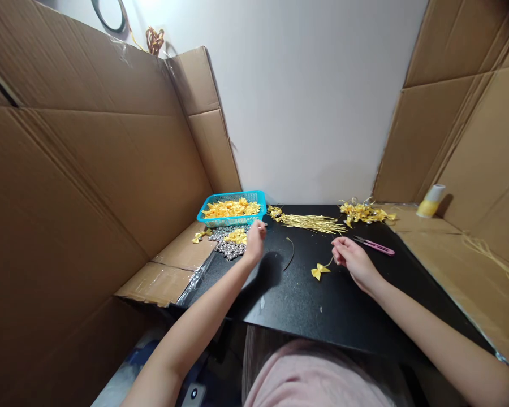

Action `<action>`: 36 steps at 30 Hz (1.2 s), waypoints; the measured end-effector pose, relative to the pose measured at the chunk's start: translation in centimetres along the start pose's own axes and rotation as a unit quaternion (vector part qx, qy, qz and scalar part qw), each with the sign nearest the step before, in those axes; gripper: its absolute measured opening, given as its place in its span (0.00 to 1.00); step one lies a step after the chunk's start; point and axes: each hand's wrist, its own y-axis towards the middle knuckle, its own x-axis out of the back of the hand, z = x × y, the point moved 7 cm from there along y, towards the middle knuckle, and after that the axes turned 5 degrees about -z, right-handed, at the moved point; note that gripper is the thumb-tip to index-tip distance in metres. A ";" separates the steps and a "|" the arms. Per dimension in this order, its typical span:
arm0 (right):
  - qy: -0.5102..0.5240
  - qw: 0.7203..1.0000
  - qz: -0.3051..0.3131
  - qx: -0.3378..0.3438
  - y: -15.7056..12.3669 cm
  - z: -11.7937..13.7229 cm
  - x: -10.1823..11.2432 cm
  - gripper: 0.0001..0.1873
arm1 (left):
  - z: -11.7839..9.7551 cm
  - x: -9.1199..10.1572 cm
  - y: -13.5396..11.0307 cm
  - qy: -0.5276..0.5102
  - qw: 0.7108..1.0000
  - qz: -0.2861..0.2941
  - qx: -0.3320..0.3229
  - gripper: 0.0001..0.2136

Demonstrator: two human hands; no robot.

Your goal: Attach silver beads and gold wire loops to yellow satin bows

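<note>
My right hand [351, 258] is closed in a pinch on a thin cord. A yellow ribbon bow [321, 272] dangles from that cord, low over the black table [297, 305]. My left hand [255, 241] is raised beside the blue basket, its fingers pinched together; what they hold, if anything, is too small to make out. Just left of it lies a pile of small silver bells or beads [229, 249], with several yellow bows [238, 236] on top. A short curved piece of cord [291, 254] rests on the table between my hands.
Yellow bows fill the blue basket [263, 209]. A bundle of gold cords [314, 223] lies at the back. Pink thread snips [377, 246] are right of my right hand, near more bows [362, 213]. A thread spool [431, 202] stands far right. Cardboard walls [89, 152] flank the table.
</note>
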 end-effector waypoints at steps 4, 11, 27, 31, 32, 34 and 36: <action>-0.010 0.997 -0.058 0.041 0.8 0.6 1.7 0.27 | 0.3 -8.2 -3.2 -0.039 0.988 0.144 0.031 0.12; -0.061 0.997 -0.021 0.046 0.5 0.2 0.0 0.26 | 0.4 -9.5 -5.9 -0.130 0.969 0.194 0.074 0.16; -0.117 0.989 0.020 0.083 -1.0 -0.3 -2.5 0.16 | -1.7 -9.5 -6.8 -0.201 0.953 0.213 0.077 0.24; -0.124 0.989 0.018 0.085 -1.0 -0.3 -2.5 0.14 | -1.7 -9.5 -6.9 -0.195 0.955 0.215 0.067 0.25; -0.124 0.988 0.018 0.085 -1.0 -0.3 -2.5 0.14 | -1.7 -9.5 -6.9 -0.192 0.955 0.215 0.064 0.25; -0.124 0.989 0.017 0.085 -1.0 -0.4 -2.5 0.14 | -1.5 -9.5 -6.9 -0.187 0.957 0.216 0.059 0.24; -0.122 0.989 0.015 0.083 -1.0 -0.4 -2.4 0.14 | -1.3 -9.5 -6.9 -0.180 0.958 0.219 0.054 0.24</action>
